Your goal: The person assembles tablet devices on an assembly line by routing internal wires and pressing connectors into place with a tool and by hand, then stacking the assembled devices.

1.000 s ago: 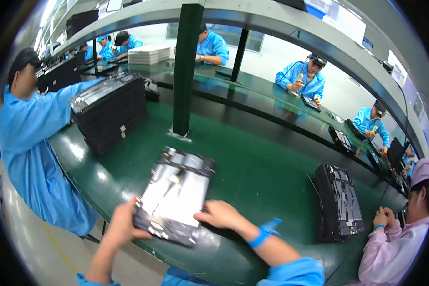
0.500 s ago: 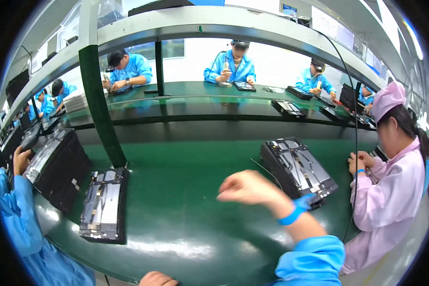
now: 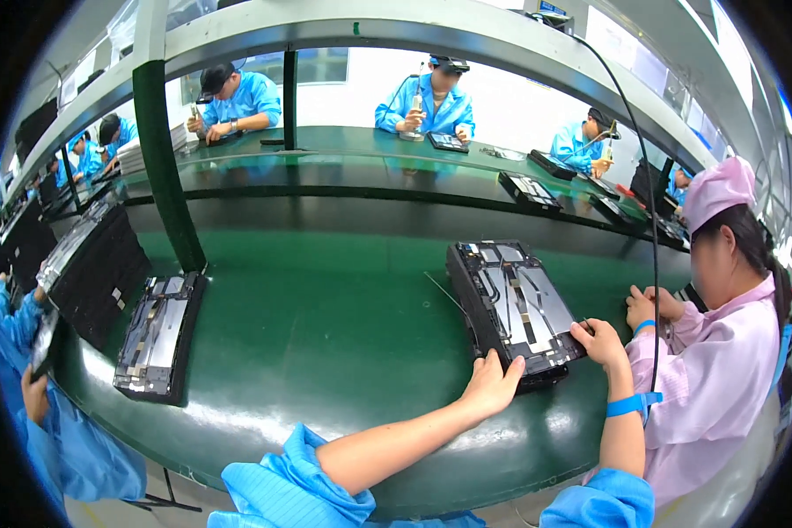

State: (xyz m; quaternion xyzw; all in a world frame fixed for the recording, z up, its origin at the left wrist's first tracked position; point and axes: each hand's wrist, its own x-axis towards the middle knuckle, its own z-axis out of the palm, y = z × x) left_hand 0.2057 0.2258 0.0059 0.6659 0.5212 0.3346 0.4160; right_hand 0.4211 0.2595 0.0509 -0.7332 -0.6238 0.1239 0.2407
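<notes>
On the right of the green bench stands a stack of black trays, with an opened tablet-like device [image 3: 537, 295] on top showing silver plates, dark boards and flat cables. My left hand [image 3: 493, 387] is at the stack's front left corner, fingers and thumb gripping the edge of the top device. At its front right corner, my right hand [image 3: 602, 341] pinches the same edge between thumb and fingers. The undersides of both grips are hidden. A blue band [image 3: 634, 405] circles my right wrist.
Another opened device [image 3: 160, 333] lies in a black tray at left. Beyond it a taller black stack [image 3: 99, 282] stands beside a co-worker in blue. A dark green post [image 3: 163, 167] and hanging black cable [image 3: 654, 229] rise from the bench area. A co-worker in pink [image 3: 722, 343] sits close right.
My right hand has moved right from over the bench to the stack's corner. My left hand has come up from the lower edge and taken hold of the top device. The view has shifted slightly.
</notes>
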